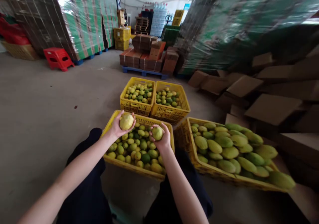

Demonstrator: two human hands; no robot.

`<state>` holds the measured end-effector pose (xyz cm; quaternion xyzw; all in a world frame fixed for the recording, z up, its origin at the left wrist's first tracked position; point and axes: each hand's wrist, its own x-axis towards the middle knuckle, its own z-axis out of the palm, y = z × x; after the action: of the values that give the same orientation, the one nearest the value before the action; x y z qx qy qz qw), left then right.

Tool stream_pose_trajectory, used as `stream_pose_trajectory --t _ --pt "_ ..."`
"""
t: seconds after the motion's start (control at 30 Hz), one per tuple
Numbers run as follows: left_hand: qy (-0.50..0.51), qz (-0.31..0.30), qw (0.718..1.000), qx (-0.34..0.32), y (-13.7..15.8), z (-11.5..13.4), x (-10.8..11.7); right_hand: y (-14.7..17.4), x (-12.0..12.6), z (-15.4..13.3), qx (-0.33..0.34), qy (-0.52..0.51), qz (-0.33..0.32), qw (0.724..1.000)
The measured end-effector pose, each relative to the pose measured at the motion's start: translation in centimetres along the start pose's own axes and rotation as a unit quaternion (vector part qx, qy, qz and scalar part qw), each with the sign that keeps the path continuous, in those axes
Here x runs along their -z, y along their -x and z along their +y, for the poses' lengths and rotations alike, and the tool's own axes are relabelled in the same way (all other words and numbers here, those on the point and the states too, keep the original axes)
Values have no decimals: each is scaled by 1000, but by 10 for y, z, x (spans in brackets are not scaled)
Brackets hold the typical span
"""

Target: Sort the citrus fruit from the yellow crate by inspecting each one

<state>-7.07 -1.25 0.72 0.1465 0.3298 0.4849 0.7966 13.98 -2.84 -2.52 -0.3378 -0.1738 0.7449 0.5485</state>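
My left hand (117,127) is wrapped round a pale yellow lemon (126,121), large and roundish, held above the near yellow crate. In my right hand (164,138) sits a smaller yellow-green lemon (157,133), gripped by the fingers over the same crate's right side. Below both hands, the near crate (134,171) holds many green and yellow fruits of the same kind. Two more yellow crates stand just beyond it: a left one (136,108) and a right one (171,113), both with similar fruit inside.
To the right, a yellow crate (189,141) is heaped with long green-yellow fruits (230,152). Cardboard boxes (274,108) lie beyond it. A pallet (143,72) of flattened cartons stands ahead. A red stool (57,58) is at the left, near wrapped stacks (82,21).
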Motion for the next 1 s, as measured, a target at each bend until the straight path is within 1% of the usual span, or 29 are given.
stream_pose_trajectory --t 0.07,0.1,0.13,0.2,0.3,0.37,0.47,0.6,0.73,0.9,1.0 --pt "24 11 999 33 0 -7 -1 -5 -5 4 3 23 -5 1000" --pt "36 12 998 40 2 -11 -2 -7 -7 5 6 34 -10 999" --pt "45 12 998 35 5 -15 -5 -8 -9 7 6 42 -19 999" --pt "43 2 999 3 11 -23 -10 -7 -13 12 4 48 -41 998" --pt "10 -44 997 -60 19 -33 -12 -2 -19 20 3 47 -64 997" --pt "-21 -80 994 -76 19 -38 -8 4 -22 24 3 51 -77 996" --pt "-63 -118 988 -74 14 -45 0 13 -25 28 4 47 -96 994" --pt "-81 -152 984 -51 8 -53 6 22 -27 27 13 45 -109 993" --pt "-113 -182 976 -39 10 -53 5 26 -27 23 14 72 -136 988" --pt "-182 -246 952 -31 13 -44 4 25 -24 23 -1 124 -159 979" --pt "-195 -240 950 -32 13 -42 4 23 -23 25 -2 129 -160 979"
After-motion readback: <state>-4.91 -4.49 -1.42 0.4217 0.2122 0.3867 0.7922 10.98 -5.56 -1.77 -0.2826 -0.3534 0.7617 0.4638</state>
